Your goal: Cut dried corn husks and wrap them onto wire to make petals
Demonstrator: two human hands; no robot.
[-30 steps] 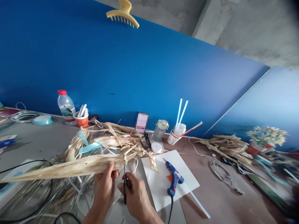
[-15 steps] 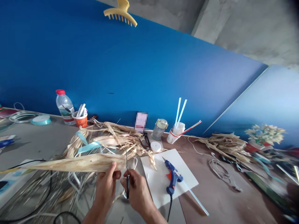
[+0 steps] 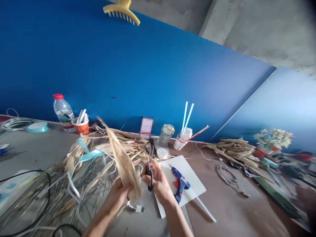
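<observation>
A long, pale brown dried husk (image 3: 125,164) slants up and to the left, its broad end pinched between the thumb and fingers of my left hand (image 3: 118,194). My right hand (image 3: 158,181) is wrapped round the dark handles of a pair of scissors (image 3: 150,176), whose blades point upward and look nearly together. The scissors are to the right of the husk, apart from it. Behind both hands lies a heap of dried husks (image 3: 133,147) with a light blue ribbon (image 3: 91,155) across it.
A blue glue gun (image 3: 181,184) rests on a white sheet (image 3: 197,181) to the right. Thin metal wires (image 3: 81,181) spread at the left. Along the back stand a bottle (image 3: 63,113), an orange cup (image 3: 82,127), a jar (image 3: 166,135) and a white cup (image 3: 180,143). At the right edge, a blurred hand shows.
The husk has swung from lying nearly level to slanting steeply upward. My right hand has moved up and right with the scissors, away from the husk. The view has shifted slightly.
</observation>
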